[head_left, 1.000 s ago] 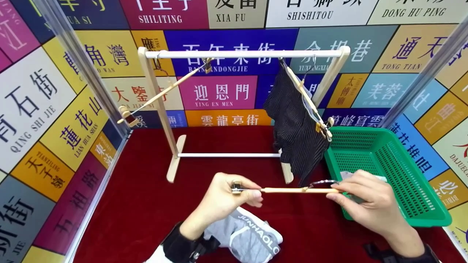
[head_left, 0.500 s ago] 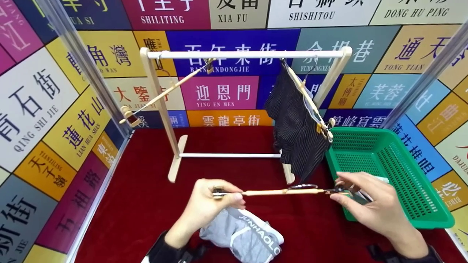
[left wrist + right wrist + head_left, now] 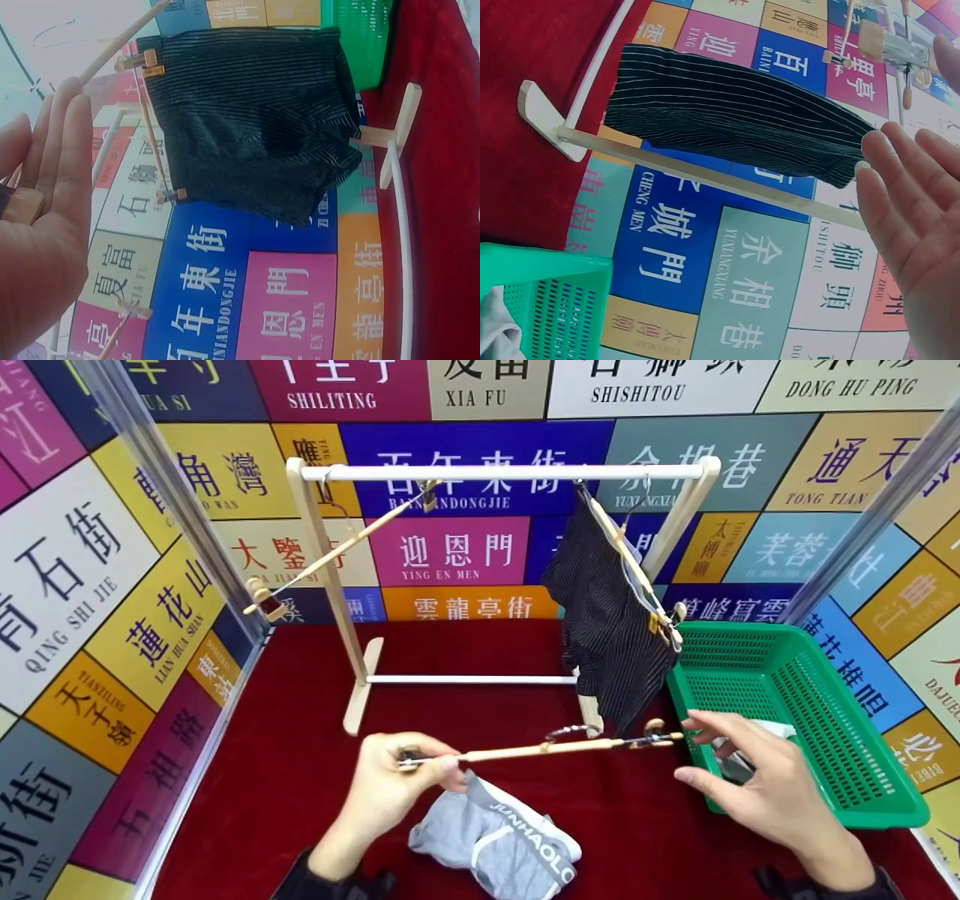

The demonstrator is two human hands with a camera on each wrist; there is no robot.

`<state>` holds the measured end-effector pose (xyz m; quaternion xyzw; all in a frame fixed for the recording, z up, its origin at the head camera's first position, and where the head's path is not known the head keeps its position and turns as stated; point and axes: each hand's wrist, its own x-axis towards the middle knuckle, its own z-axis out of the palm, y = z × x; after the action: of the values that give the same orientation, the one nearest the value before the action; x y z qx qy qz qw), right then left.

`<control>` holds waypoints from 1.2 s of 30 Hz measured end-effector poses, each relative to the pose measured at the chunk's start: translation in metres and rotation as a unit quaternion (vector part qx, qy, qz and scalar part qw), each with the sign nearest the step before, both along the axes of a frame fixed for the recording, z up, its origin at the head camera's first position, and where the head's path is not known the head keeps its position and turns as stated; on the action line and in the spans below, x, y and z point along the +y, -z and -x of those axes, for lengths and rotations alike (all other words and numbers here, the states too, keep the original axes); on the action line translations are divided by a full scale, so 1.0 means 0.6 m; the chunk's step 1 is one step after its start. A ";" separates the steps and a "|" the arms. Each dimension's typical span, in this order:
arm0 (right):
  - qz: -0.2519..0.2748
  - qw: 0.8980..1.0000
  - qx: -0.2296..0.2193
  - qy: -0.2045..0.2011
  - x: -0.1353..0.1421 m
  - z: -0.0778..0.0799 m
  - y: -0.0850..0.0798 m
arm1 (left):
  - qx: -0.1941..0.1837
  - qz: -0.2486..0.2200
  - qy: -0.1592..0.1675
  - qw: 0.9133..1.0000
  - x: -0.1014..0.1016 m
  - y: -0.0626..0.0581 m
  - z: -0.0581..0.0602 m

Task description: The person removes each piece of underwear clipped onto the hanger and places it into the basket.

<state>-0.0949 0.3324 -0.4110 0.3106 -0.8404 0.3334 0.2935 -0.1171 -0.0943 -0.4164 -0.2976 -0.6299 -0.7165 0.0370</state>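
My left hand [image 3: 401,787] pinches one end of a wooden clip hanger [image 3: 510,751], which it holds level above the table with the hook lying to the far side. In the left wrist view a clip [image 3: 22,204] sits within the left hand [image 3: 52,202]. At the hanger's other end is another clip [image 3: 654,733]. Just beyond that end my right hand [image 3: 772,787] stands with thumb and fingers spread, holding nothing. Below the hanger, grey boxer briefs [image 3: 502,840] with a lettered waistband lie on the dark red cloth.
A wooden rack [image 3: 356,690] with a white top rail [image 3: 495,472] stands behind. Striped black shorts [image 3: 607,615] hang clipped at its right, a bare clip hanger [image 3: 337,551] at its left. A green basket [image 3: 911,802] with pale cloth inside sits at the right.
The left hand has moved leftward with the hanger. My right hand, earlier gripping the hanger's bar and then near its end, has come off it; the right-hand clip is now in plain sight.
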 end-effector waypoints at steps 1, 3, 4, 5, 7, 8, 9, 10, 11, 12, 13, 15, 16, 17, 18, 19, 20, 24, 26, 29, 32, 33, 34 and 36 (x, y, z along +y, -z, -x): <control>0.000 1.000 -0.004 0.000 0.001 0.000 0.003 | 0.006 -0.002 -0.006 1.000 -0.004 0.001 -0.001; 0.001 1.000 -0.012 -0.001 0.001 0.001 0.007 | 0.012 -0.008 -0.016 1.000 -0.012 0.003 -0.003; 0.001 1.000 -0.015 -0.004 0.000 0.001 0.010 | 0.010 -0.010 -0.023 1.000 -0.016 0.003 -0.004; 0.002 1.000 -0.015 -0.009 -0.001 0.002 0.014 | 0.009 -0.013 -0.029 0.999 -0.020 0.004 -0.006; -0.005 1.000 -0.016 -0.017 -0.003 0.004 0.021 | 0.003 -0.019 -0.041 0.999 -0.027 0.005 -0.010; -0.008 1.000 -0.015 -0.021 -0.005 0.004 0.025 | 0.001 -0.021 -0.046 0.999 -0.030 0.006 -0.012; -0.009 1.000 -0.011 -0.026 -0.007 0.004 0.029 | -0.002 -0.022 -0.052 0.998 -0.032 0.007 -0.014; -0.010 0.999 -0.009 -0.031 -0.009 0.005 0.034 | -0.004 -0.023 -0.056 0.998 -0.034 0.008 -0.016; -0.013 0.999 -0.007 -0.035 -0.012 0.004 0.038 | -0.005 -0.026 -0.060 0.998 -0.036 0.008 -0.017; -0.013 0.999 -0.007 -0.040 -0.015 0.004 0.043 | -0.006 -0.028 -0.063 0.998 -0.038 0.009 -0.018; -0.013 0.999 -0.005 -0.045 -0.018 0.004 0.047 | -0.006 -0.033 -0.065 0.997 -0.040 0.010 -0.019; -0.021 0.998 -0.003 -0.051 -0.026 0.004 0.056 | -0.006 -0.044 -0.070 0.997 -0.042 0.012 -0.021; -0.026 0.998 -0.004 -0.054 -0.030 0.004 0.060 | -0.007 -0.051 -0.072 0.996 -0.043 0.014 -0.022; -0.033 0.998 -0.006 -0.056 -0.034 0.003 0.064 | -0.008 -0.060 -0.073 0.996 -0.044 0.015 -0.022; -0.039 0.998 -0.007 -0.057 -0.038 0.002 0.068 | -0.008 -0.068 -0.074 0.995 -0.045 0.016 -0.023; -0.046 0.997 -0.008 -0.056 -0.042 0.002 0.072 | -0.008 -0.076 -0.075 0.994 -0.045 0.018 -0.023; -0.052 0.997 -0.009 -0.055 -0.046 0.001 0.076 | -0.008 -0.083 -0.077 0.994 -0.045 0.019 -0.024; -0.065 0.996 -0.019 -0.054 -0.058 0.001 0.088 | -0.002 -0.107 -0.085 0.991 -0.044 0.025 -0.023; -0.072 0.996 -0.021 -0.056 -0.065 0.001 0.093 | 0.001 -0.113 -0.091 0.989 -0.042 0.027 -0.023; -0.077 0.995 -0.021 -0.064 -0.076 0.001 0.100 | 0.004 -0.124 -0.096 0.988 -0.039 0.030 -0.023; -0.079 0.994 -0.024 -0.074 -0.087 0.002 0.107 | 0.008 -0.132 -0.101 0.986 -0.036 0.032 -0.024; -0.079 0.994 -0.026 -0.076 -0.091 0.002 0.110 | 0.009 -0.133 -0.104 0.986 -0.034 0.032 -0.024; -0.079 0.993 -0.028 -0.078 -0.094 0.002 0.113 | 0.011 -0.132 -0.109 0.985 -0.033 0.032 -0.025; -0.080 0.993 -0.033 -0.079 -0.100 0.002 0.118 | 0.015 -0.127 -0.120 0.984 -0.031 0.033 -0.025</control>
<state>-0.0959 0.2722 -0.4817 0.3875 -0.8463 0.2973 0.2127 -0.1018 -0.1127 -0.4365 -0.2238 -0.5639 -0.7766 0.1699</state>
